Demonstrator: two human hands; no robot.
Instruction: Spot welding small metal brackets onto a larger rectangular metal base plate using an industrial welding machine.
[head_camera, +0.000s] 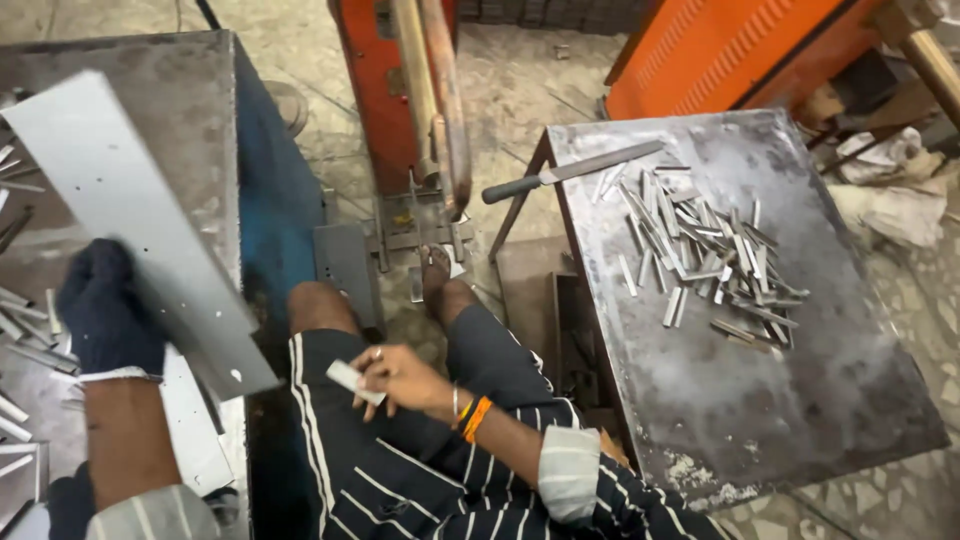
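left hand (105, 310) gloved, grasping long metal plate (130, 225) | right hand (395, 378) pinching small metal piece (353, 381) | right of plate: steel table (760, 400), many strips (705, 260) not yet taken

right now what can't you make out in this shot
- Left hand, head view: the dark glove and the long metal plate hide the fingers' grip.
- Small metal piece in the right hand: partly covered by fingers, full shape unclear.
- Metal strips at the left edge: cut off by the frame.
- Pile of strips on the right table: too tangled to count.
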